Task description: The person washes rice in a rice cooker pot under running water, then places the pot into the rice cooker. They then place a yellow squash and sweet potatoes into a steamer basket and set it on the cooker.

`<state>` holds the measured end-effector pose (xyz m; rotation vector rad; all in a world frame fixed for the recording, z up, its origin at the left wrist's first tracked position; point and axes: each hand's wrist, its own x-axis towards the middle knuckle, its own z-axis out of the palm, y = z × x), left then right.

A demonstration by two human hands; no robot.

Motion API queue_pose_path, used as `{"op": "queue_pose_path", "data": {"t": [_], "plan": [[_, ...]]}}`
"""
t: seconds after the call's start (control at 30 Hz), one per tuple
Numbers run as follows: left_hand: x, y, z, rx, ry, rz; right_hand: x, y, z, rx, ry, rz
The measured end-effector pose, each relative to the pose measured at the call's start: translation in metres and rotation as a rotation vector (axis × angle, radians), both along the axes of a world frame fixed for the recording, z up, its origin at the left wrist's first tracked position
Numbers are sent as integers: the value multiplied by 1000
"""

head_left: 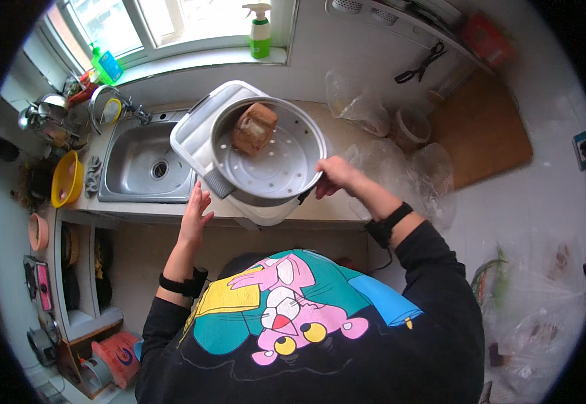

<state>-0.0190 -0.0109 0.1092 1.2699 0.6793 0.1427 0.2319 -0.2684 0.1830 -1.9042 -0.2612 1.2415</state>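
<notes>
In front of me is a metal steamer pot [298, 171] with a perforated floor, tilted towards me. A brown loaf-like block [255, 129] lies inside it, against the far left wall. My right hand [339, 175] grips the pot's right side, its fingers curled under the rim. The near-left handle [218, 183] of the pot is free. My left hand [196, 211] is held up near that handle, fingers apart and holding nothing. Beneath the pot is a white and grey plastic-looking piece [192, 129], mostly hidden.
A steel sink [144, 174] with a faucet [141, 115] lies left, a yellow basin [68, 178] beyond it. Clear plastic bags [381, 161], a plastic tub [413, 126] and a wooden board [479, 131] stand right. A spray bottle [260, 35] is on the windowsill. Scissors [420, 63] hang on the wall.
</notes>
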Motion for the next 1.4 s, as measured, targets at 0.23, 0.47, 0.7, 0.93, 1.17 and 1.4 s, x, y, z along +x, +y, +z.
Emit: {"op": "queue_pose_path", "data": {"t": [0.23,0.47,0.7,0.93,1.17,1.4], "plan": [[9,2,8,-79,-175,3,-15,9,-12,156,-119,-62],[27,-18,29,80,-36,106,72,-19,-11,149,-712,-115],[44,-36,27,416,92,444,204,-18,-63,-455,-1509,482],[83,-97,80,1004,-115,585,259,-40,-63,-515,-1203,532],[140,-155,122,1034,-390,-103,191,-84,-28,-13,-1214,329],[190,-195,112,891,-113,-685,114,-119,-4,120,-1090,690]]}}
